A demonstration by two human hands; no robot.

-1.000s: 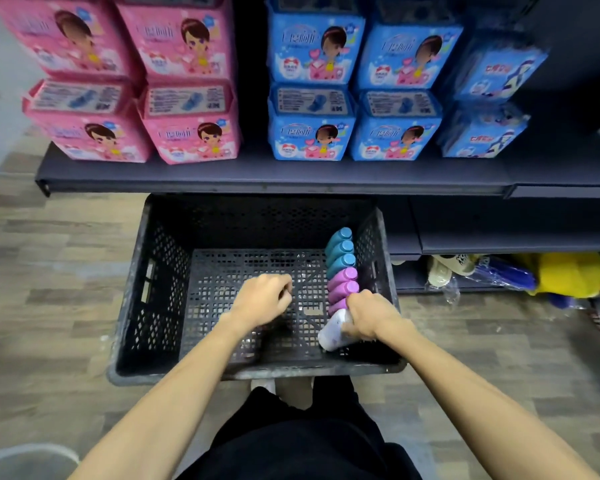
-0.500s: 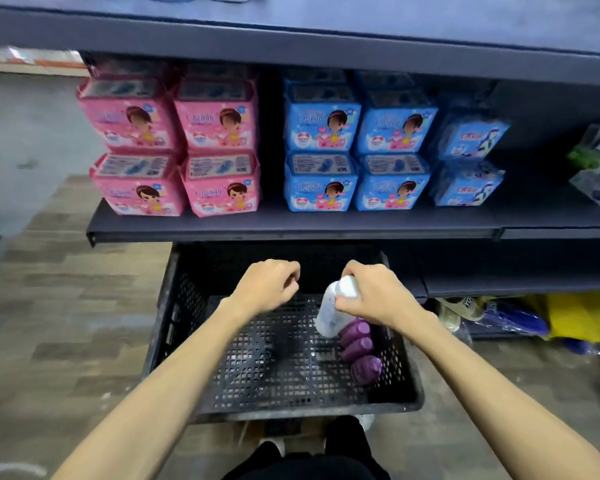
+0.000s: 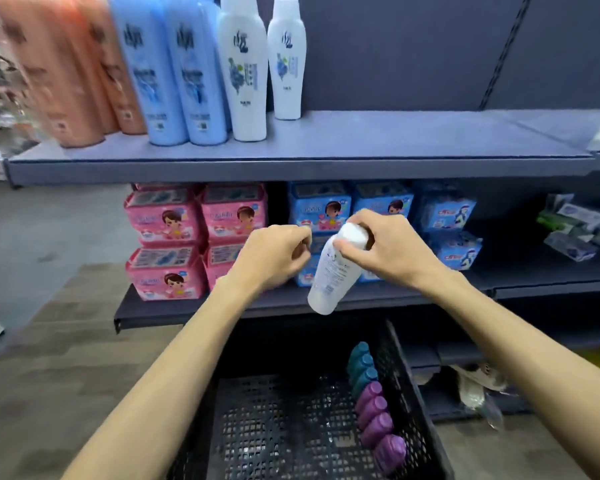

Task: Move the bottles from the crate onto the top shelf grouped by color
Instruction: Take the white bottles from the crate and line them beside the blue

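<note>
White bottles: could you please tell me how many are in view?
3. One white bottle and a second stand on the top shelf, right of the blue bottles. The right hand grips the third white bottle. Others may be hidden.

Both forearms reach forward, hands close together. The left hand [image 3: 274, 258] is curled on nothing; the right hand [image 3: 390, 251] grips a bottle [image 3: 328, 277] by its top.

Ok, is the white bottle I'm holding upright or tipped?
Tilted, cap up. The right hand grips the white bottle by its cap; its base hangs lower and leftward, above the crate.
</note>
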